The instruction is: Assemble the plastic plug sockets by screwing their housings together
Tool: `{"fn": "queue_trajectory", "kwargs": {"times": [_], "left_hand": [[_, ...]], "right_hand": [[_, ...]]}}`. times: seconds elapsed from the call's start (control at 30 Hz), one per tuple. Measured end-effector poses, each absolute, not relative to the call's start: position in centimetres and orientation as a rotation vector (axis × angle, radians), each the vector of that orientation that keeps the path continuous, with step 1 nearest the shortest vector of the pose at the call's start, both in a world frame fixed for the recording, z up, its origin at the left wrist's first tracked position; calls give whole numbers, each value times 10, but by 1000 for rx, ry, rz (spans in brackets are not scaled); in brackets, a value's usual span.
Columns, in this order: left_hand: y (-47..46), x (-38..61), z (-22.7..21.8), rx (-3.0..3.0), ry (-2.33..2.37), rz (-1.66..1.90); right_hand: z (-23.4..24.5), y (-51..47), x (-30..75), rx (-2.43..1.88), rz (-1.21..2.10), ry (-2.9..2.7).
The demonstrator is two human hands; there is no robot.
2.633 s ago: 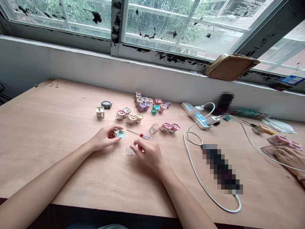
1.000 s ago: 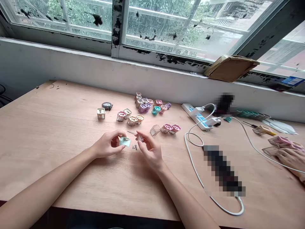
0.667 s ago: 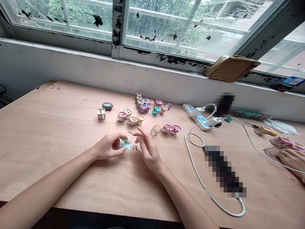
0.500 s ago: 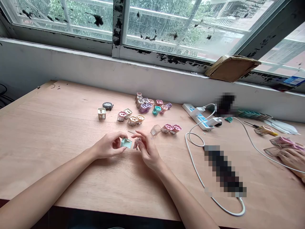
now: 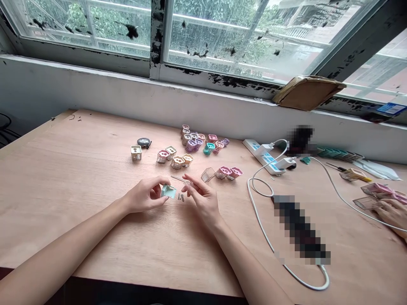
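Observation:
Between the thumb and fingers of my left hand [image 5: 148, 195] is a small pale-green plastic case [image 5: 169, 191], tilted with its hollow side showing. My right hand [image 5: 202, 195] is closed around one end of a thin metal tool [image 5: 178, 178], whose slim shaft points left toward the case. The fingers hide its other end, so its exact kind is unclear. Small dark-grey parts [image 5: 181, 197] lie on the table between both hands. Just beyond my right hand stands a clear case [image 5: 208, 174], beside two pink-topped cases [image 5: 224, 171].
More small coloured cases [image 5: 191, 145] cluster toward the wall. A dark round object [image 5: 144, 142] lies left of them. A white power strip [image 5: 264, 156] and looping white cable [image 5: 258, 220] occupy the right. Another person's hand [image 5: 392, 214] rests by pink cases [image 5: 378, 189] at the far right.
My right hand has left the small grey parts on the table and moved slightly right and away. It now grips the thin tool. My left hand keeps its place.

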State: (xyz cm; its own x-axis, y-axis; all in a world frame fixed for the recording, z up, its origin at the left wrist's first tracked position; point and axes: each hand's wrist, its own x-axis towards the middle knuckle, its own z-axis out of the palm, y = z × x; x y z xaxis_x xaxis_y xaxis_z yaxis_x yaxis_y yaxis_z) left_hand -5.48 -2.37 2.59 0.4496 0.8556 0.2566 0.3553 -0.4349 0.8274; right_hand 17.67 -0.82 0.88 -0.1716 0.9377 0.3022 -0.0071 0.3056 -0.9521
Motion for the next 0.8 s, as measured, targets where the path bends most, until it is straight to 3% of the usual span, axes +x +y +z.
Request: {"fn": "queue_trajectory", "kwargs": {"times": [0.4, 0.6, 0.8], "left_hand": [[-23, -53, 25, 2018, 1003, 898], [-23, -51, 25, 2034, 959, 898], [-22, -50, 21, 2056, 911, 892]], "right_hand": [[5, -13, 174, -822, 923, -1781], [7, -17, 173, -767, 997, -1817], [9, -16, 172, -684, 819, -2008]]}}
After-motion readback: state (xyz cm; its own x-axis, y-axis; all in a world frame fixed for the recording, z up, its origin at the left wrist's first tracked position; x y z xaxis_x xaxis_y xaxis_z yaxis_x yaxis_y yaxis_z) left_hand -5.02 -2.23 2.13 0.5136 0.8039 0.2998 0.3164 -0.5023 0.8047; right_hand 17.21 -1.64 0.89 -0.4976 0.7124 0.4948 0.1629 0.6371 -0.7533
